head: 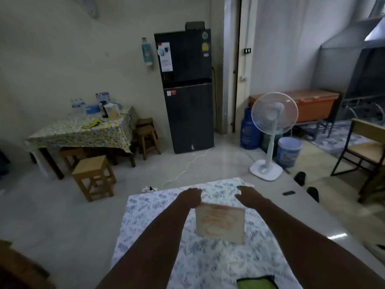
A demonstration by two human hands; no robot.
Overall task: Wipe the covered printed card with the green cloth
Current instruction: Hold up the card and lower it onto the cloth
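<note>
Head view is showing the left hand pinching the far-left corner of the printed card above the patterned bench, probably steadying it, while the right hand is hovering open and the green cloth is lying untouched at the near edge.

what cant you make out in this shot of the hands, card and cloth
Head view only:
- printed card: design blurred, unreadable.
- green cloth: cut off by the bottom edge.
- left hand: its grip on the card is blurred.
- right hand: fingers blurred, contact unclear.
</note>
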